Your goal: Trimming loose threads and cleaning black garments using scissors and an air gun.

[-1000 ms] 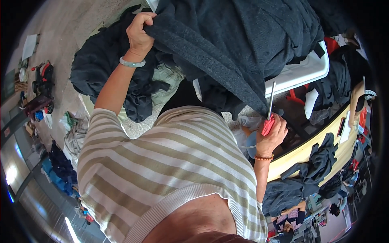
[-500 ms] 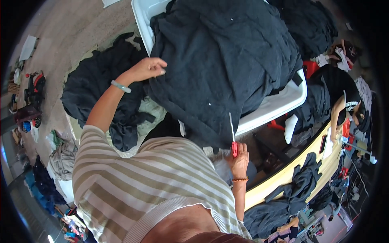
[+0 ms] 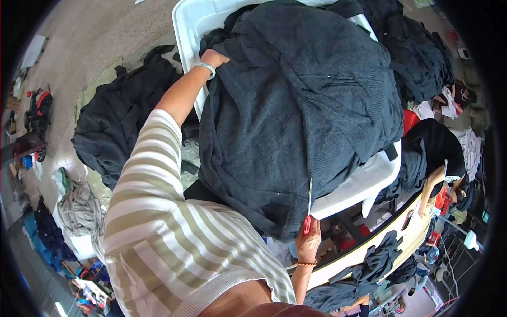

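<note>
A large dark grey knit garment (image 3: 264,116) lies spread over a heap of dark clothing in a white plastic tub (image 3: 186,24). My left hand (image 3: 215,57) is at the heap's upper left edge, its fingers closed on the dark cloth. Low on the right, my right hand (image 3: 308,243) grips red-handled scissors (image 3: 308,223), their long thin blades pointing up in front of the garment's lower edge. Whether the blades touch the cloth, I cannot tell. Small white specks show on the knit.
Another dark clothing pile (image 3: 113,116) lies on the floor to the left, and one more (image 3: 417,58) sits beyond the tub at right. A curved pale wooden table (image 3: 338,264) holds dark garments (image 3: 364,269). A co-worker (image 3: 435,153) bends over at the right.
My left hand has moved up and away from me and closed on the cloth. The garment now lies spread wider, its ribbing showing. The right hand with the scissors has shifted slightly lower.
</note>
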`<state>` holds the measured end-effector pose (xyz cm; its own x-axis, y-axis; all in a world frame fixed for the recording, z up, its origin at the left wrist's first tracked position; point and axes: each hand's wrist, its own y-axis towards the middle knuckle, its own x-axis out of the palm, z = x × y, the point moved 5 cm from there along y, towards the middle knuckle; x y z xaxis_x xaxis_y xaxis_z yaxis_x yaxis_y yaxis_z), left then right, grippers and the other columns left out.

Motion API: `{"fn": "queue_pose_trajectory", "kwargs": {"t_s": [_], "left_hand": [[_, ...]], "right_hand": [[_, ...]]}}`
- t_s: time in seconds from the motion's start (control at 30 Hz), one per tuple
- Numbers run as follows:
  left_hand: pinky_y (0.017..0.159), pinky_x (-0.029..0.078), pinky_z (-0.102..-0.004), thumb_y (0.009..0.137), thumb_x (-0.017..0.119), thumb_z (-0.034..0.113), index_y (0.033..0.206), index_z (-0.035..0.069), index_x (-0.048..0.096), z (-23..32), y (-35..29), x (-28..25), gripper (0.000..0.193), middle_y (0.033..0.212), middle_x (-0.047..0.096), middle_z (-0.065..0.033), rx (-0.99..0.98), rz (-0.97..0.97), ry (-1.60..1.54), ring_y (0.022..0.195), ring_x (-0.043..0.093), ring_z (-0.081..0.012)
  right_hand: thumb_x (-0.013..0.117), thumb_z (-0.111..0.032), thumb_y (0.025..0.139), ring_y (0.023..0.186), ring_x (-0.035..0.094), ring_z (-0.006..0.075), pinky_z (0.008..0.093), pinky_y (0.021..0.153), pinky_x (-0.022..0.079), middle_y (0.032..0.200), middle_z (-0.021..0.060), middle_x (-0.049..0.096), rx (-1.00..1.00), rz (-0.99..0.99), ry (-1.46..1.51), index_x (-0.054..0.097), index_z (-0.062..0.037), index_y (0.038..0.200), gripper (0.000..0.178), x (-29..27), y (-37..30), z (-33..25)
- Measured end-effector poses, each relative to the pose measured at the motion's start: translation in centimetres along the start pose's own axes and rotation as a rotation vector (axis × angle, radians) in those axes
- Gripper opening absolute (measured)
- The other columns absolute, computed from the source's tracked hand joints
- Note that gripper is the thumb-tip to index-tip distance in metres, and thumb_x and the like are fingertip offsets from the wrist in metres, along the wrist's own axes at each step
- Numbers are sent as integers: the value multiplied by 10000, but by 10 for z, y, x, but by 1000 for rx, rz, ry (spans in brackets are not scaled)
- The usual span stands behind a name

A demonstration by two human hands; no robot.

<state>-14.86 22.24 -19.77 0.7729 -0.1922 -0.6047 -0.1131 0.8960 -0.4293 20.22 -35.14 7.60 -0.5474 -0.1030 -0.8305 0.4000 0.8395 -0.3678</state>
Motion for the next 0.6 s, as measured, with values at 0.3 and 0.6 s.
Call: {"fn": "queue_pose_trajectory", "kwargs": {"t_s": [0.3,0.6], "left_hand": [[915,486,-288,842,713,135,1282,-68,526,118,-123,-39,519,1166,627,-66,324,-496,-521,1052,590,-151],[619,461,-344,803,753,252,947,-43,621,58,-372,-62,353,758,644,-37,443,-1453,229,698,571,-128]], "right_hand": [[556,-15,914,888,644,374,386,781,517,976,196,639,-23,41,65,593,-20,1138,227,-16,53,-43],[556,-12,912,845,634,370,399,745,502,912,197,614,-191,69,163,589,-10,1101,192,-36,131,-84]]}}
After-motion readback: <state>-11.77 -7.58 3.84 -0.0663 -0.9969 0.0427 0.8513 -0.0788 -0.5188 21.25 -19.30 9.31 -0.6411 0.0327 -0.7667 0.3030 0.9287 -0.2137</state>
